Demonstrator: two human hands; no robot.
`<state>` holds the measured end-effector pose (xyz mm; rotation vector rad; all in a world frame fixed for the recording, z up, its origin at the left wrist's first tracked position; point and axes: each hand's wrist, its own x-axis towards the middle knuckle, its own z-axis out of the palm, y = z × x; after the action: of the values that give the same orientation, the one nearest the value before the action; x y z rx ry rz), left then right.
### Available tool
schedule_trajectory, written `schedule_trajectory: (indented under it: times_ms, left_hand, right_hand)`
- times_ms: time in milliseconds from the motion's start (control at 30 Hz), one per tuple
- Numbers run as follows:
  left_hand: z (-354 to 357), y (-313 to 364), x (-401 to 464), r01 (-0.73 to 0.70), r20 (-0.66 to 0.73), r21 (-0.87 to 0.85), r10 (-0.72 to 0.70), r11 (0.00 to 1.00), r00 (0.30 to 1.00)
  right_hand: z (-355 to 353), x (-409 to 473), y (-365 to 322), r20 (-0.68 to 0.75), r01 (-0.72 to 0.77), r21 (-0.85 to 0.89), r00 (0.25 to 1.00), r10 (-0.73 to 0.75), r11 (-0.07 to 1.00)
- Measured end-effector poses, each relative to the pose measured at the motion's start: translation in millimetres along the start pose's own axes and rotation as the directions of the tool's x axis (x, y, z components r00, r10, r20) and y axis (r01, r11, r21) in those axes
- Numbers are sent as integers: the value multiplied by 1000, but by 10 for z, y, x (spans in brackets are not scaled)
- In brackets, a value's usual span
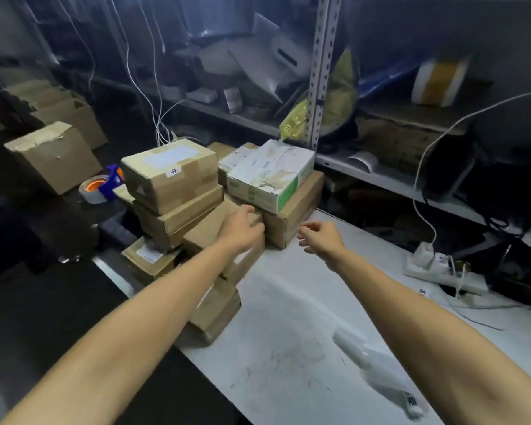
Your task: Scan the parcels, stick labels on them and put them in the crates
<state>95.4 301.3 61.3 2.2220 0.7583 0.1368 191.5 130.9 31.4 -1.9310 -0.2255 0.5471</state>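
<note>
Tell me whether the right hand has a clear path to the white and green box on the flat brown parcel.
Probably yes. The right hand hovers open just in front of the flat brown parcel, and the white and green box sits uncovered on top with nothing between them.

head cam | single view | faces forward and down, close over white table point(288, 317) | no second view
</note>
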Motion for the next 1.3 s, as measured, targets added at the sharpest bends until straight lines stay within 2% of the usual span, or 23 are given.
schedule_trajectory:
  times_ms: [133,333,467,567,633,700,767,867,933,1000,1067,1133,1200,1267,1300]
  left_hand:
    - [-133,59,800,1,-73,-58,-5,998,997]
    - [-158,35,1594,53,-5,-7,-53,999,999]
    - [-105,-9,1600,43,-71,-79,-49,996,996]
    - [-49,1,1491,23,-133,-170,-46,985,990]
    - [38,57,1337,3,-134,-206,-31,978,990]
    - [169,123,1099,-37,-132,-204,9,978,991]
    - [283,162,857,-60,-130,-240,29,969,991]
    - [408,221,591,31,-8,-431,-38,902,999]
    - [466,272,415,183,168,-553,-106,813,980]
    - [549,319,202,273,354,-605,-54,748,934]
    - [710,347,-60,330,484,-600,3,729,875]
    - [923,321,-339,394,561,-629,41,670,827]
    - [1240,266,-619,454,593,-672,57,586,803]
    - [1555,229,-854,506,602,-694,27,513,798]
    - [1676,217,-946,531,608,-700,7,478,794]
  right_hand:
    - [183,706,-231,-52,-17,67,998,20,998]
    - [531,1346,-400,64,-207,251,978,197,946]
    - [639,1469,-337,-33,-238,148,969,245,960]
    - [576,1373,-313,-107,-240,178,959,261,954]
    - [479,1182,-285,-114,-195,289,965,236,937]
    - [313,960,-172,-87,-129,472,978,192,872]
    - [62,686,-41,-72,-75,561,988,138,825]
    - [-456,260,209,-73,-41,537,993,95,843]
    - [-836,-74,359,-60,-27,493,996,65,870]
    - [-1164,-406,489,-19,-15,434,999,26,901]
    - [-1441,-715,661,8,-9,341,1000,6,940]
    - [-1613,-948,856,-80,10,269,997,12,963]
    - [-1748,-1199,1129,-313,16,211,948,53,977]
    - [-1850,-1536,1496,-568,-36,80,820,75,996]
    - [-1863,-1727,1690,-666,-106,-16,743,69,994]
